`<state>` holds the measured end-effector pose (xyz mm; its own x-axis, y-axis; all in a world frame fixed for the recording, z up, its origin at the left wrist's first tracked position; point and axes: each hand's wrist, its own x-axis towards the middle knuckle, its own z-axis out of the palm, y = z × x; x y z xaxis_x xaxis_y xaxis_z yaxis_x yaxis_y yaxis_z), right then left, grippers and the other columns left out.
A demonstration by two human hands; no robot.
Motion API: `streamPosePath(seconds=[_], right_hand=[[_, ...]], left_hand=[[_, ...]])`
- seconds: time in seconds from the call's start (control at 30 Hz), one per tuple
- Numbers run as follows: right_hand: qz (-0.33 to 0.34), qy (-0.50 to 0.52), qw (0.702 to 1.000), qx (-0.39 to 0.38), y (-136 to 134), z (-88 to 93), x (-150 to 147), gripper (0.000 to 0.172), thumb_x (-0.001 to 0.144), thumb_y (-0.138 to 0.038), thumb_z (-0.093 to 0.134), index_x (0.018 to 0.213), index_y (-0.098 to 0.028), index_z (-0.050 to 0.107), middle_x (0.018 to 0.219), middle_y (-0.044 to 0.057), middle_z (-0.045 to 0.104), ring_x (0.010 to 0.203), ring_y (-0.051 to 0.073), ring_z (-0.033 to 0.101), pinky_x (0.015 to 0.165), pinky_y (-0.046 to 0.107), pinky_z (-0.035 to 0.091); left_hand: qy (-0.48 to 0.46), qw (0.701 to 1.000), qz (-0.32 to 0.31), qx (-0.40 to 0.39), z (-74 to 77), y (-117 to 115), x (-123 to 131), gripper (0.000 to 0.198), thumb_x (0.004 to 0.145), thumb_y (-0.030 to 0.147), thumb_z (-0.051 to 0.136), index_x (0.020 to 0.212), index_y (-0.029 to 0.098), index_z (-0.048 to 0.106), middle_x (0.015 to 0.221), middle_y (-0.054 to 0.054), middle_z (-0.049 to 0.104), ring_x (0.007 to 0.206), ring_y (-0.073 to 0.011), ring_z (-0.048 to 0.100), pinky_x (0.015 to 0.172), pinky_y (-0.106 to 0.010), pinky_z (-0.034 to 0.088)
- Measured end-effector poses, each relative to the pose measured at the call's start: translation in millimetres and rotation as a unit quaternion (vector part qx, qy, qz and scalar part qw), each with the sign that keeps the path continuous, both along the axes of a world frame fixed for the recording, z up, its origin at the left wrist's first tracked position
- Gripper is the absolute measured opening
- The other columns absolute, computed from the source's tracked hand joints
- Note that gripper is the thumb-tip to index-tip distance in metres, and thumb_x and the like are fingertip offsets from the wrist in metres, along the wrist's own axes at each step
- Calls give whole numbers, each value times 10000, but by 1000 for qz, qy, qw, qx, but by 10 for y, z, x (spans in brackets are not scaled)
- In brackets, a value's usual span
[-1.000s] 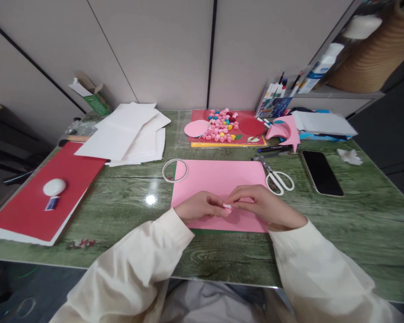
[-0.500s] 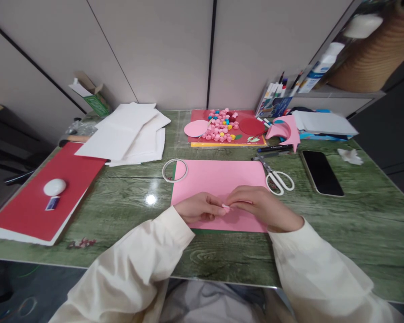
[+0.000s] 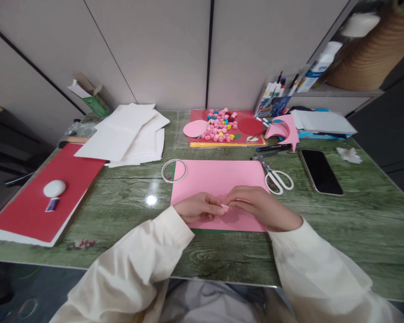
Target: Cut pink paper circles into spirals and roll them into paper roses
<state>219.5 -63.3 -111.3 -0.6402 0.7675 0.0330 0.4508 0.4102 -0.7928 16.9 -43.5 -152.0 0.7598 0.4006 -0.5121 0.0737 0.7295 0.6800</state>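
A small pink piece (image 3: 225, 207) is pinched between the fingertips of both hands, above a pink sheet (image 3: 218, 175). My left hand (image 3: 199, 208) holds its left side with thumb and forefinger, the other fingers curled. My right hand (image 3: 261, 205) grips it from the right, fingers pressed together. Green paper shows at the edges under the pink sheet. A roll of white tape (image 3: 174, 180) lies on the sheet's upper left corner. White-handled scissors (image 3: 278, 180) rest at its right edge.
Behind are a red sheet (image 3: 252, 126) with small pink, blue and yellow pieces (image 3: 222, 125), and white papers (image 3: 121, 130). A phone (image 3: 321, 172) lies right. At the left, a red folder (image 3: 27, 211) bears a white round object (image 3: 54, 188). Pens (image 3: 274, 92) stand at the back.
The view has shifted very slightly. Both hands stay almost in place, still pinching the small pink piece, which shows a little more pink now.
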Motion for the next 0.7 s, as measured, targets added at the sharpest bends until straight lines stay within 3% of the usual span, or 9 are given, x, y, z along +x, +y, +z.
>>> streamPosePath(seconds=[0.33,0.7], right_hand=[[-9,-5,999,51,-28,18,-10,233,904,-269,438,926,-227,666,887,39,666,836,153,590,750,275,459],[0,-46,997,55,-33,3,-23,201,907,-221,417,885,-199,615,858,41,629,811,150,567,737,273,442]], left_hand=[[-3,999,0,-32,3,-5,-12,314,569,302,782,796,109,681,511,31,522,454,-33,411,457,-218,192],[0,1000,5,-4,-31,-22,15,310,547,286,790,782,112,689,562,32,535,465,-31,362,483,-232,204]])
